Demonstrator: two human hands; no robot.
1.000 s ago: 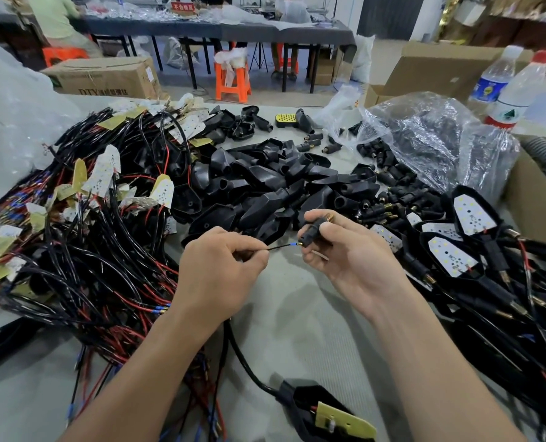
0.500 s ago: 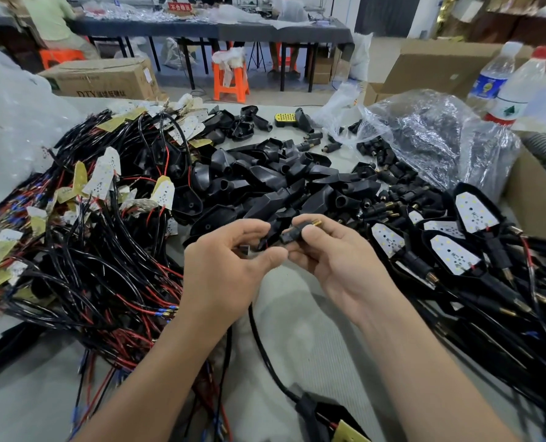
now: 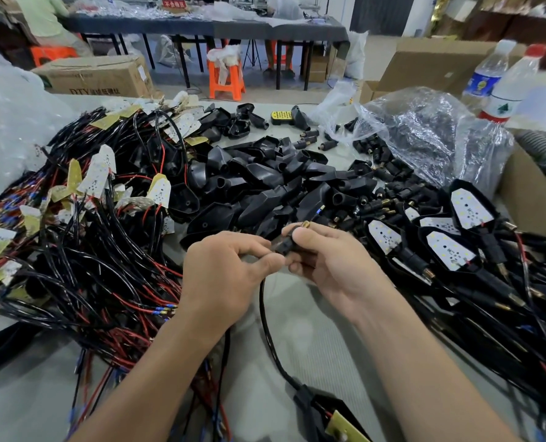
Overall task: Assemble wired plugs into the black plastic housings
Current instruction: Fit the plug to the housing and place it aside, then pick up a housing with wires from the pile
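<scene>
Pinching the black plug (image 3: 283, 246) at frame centre, the right hand (image 3: 332, 266) holds it slanted, brass tip toward upper right, while the left hand (image 3: 230, 279), just beside, pinches the cable (image 3: 267, 330) entering its lower-left end.

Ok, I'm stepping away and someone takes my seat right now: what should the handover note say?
Left hand pinches the black cable right at the plug; right hand pinches the plug, brass end up.
That cable runs down to a housing at the near table edge.
Empty housings piled ahead, wired boards on the left, assembled units on the right.
Left to do: seat this plug, then work through the pile.
</scene>
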